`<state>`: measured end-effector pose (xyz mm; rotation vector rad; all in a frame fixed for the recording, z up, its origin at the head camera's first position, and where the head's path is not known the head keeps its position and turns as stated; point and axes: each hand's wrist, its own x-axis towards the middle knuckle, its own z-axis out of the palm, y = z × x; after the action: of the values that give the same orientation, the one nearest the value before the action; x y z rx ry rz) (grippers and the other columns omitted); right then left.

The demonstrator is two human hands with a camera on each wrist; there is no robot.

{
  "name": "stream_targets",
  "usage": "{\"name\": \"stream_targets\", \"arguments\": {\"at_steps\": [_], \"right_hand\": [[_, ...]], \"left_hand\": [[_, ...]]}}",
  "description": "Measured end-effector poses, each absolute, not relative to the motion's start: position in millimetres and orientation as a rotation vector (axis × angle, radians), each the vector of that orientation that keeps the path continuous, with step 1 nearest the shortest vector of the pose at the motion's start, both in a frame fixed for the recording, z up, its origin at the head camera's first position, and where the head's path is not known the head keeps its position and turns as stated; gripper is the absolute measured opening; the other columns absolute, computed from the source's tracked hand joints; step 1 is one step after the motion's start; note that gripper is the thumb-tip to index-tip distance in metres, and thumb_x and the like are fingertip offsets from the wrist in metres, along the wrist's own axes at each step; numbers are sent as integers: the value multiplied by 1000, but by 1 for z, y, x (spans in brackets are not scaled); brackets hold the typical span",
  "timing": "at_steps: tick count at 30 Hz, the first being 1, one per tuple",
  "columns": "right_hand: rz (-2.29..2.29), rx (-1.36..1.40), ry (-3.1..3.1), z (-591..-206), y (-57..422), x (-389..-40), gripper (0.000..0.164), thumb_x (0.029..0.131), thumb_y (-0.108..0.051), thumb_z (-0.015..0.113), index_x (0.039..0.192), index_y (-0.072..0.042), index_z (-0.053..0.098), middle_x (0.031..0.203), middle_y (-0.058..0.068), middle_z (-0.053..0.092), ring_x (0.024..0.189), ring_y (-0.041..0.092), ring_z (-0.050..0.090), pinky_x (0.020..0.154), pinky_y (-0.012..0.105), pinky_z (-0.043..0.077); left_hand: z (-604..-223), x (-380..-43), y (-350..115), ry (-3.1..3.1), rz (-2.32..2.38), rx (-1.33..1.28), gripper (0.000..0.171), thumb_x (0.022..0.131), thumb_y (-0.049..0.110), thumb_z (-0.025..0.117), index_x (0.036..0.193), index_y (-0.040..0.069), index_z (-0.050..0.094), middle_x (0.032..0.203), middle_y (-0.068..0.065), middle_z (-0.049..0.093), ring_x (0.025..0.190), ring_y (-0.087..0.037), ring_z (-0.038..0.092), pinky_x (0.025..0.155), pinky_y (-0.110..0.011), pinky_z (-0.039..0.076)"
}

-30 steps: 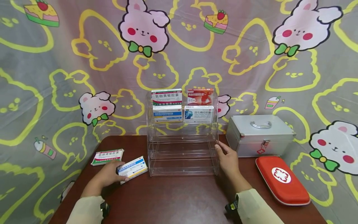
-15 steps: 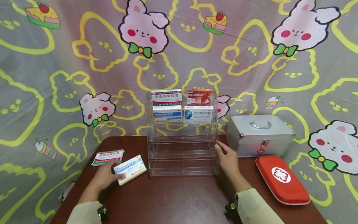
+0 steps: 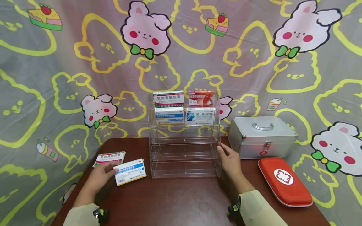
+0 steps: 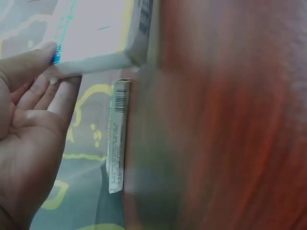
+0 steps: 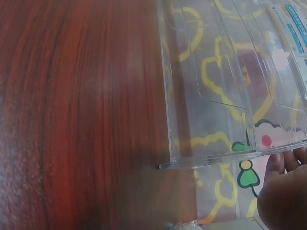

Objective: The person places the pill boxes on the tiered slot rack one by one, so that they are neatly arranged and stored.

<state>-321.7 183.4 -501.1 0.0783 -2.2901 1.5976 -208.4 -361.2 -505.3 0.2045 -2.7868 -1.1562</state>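
Note:
In the head view, my left hand (image 3: 97, 177) holds a white medicine box (image 3: 130, 172) with a blue band and yellow edge, off the table. In the left wrist view the thumb lies on one face of this box (image 4: 93, 33), with fingers behind it. A green-and-red medicine box (image 3: 109, 158) lies just beyond, partly hidden by that hand. My right hand (image 3: 230, 160) grips the side of a clear tiered display rack (image 3: 185, 172), thumb and fingertips at its side panel. Several medicine boxes stand in the upper tiers, among them a red one (image 3: 202, 99) and a blue-banded one (image 3: 169, 116).
At the right, a silver metal case (image 3: 263, 136) with a handle and latch stands behind a red zip pouch (image 3: 285, 182) bearing a white emblem. The brown table (image 3: 181, 204) runs back to a cartoon-print curtain (image 3: 181, 69).
My left hand has turned the blue-banded box so its front faces more toward me, shifting it slightly left. The right hand stays at the rack's side.

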Motion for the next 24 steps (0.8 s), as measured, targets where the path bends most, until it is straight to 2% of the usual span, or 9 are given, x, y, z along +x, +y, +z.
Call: {"name": "stream_targets", "arguments": {"at_steps": [3, 5, 8, 10, 15, 19, 21, 24], "right_hand": [[1602, 79, -2295, -501, 184, -322, 39, 108, -27, 71, 140, -6, 74, 139, 17, 74, 134, 35, 68, 114, 51, 53], [1593, 81, -2300, -501, 184, -323, 39, 108, -28, 72, 140, -6, 74, 138, 17, 74, 135, 36, 68, 115, 53, 52], [1577, 80, -2304, -501, 184, -323, 40, 109, -29, 71, 141, -6, 73, 138, 18, 73, 135, 38, 68, 115, 55, 52], [1573, 76, -2301, -501, 184, -322, 40, 108, -29, 71, 141, -6, 74, 138, 17, 73, 134, 38, 68, 113, 53, 53], [1580, 70, -2292, -501, 182, -322, 38, 108, -28, 72, 140, -7, 75, 137, 14, 75, 130, 32, 70, 105, 39, 55], [1574, 71, -2289, -501, 181, -323, 38, 108, -27, 72, 140, -6, 74, 138, 13, 75, 131, 33, 70, 107, 41, 55], [1580, 68, -2285, -501, 181, -323, 38, 108, -27, 71, 140, -6, 74, 138, 14, 74, 132, 34, 69, 110, 46, 54], [1593, 63, -2282, -500, 181, -321, 40, 109, -28, 71, 141, -5, 73, 138, 15, 74, 132, 35, 69, 112, 51, 53]], "left_hand": [[-498, -205, -364, -2658, -1327, 226, 37, 106, 14, 73, 137, -5, 70, 123, -18, 78, 98, -13, 71, 82, -27, 59], [-492, -203, -367, -2527, -1479, 220, 42, 107, 15, 72, 142, -8, 65, 121, -5, 78, 95, -6, 70, 81, -22, 60], [-482, -201, -366, -2305, -1707, 136, 44, 107, 15, 72, 143, -9, 62, 116, 13, 77, 95, -3, 71, 83, -20, 62], [-472, -202, -360, -2196, -1801, 40, 40, 107, 13, 71, 141, -7, 64, 115, 19, 76, 97, -3, 73, 83, -19, 62], [-440, -213, -319, -2065, -1845, -158, 33, 106, 3, 70, 135, -11, 66, 116, 12, 78, 98, -6, 74, 81, -20, 63], [-414, -228, -272, -2085, -1728, -160, 35, 106, 7, 71, 136, -11, 67, 114, 15, 79, 98, -4, 74, 84, -19, 62], [-404, -239, -248, -2093, -1678, -166, 33, 106, 7, 71, 135, -8, 70, 115, 7, 81, 96, -3, 74, 85, -18, 61], [-394, -258, -213, -2070, -1652, -222, 29, 104, 1, 72, 132, -7, 73, 122, -13, 80, 97, -2, 74, 85, -17, 61]]}}
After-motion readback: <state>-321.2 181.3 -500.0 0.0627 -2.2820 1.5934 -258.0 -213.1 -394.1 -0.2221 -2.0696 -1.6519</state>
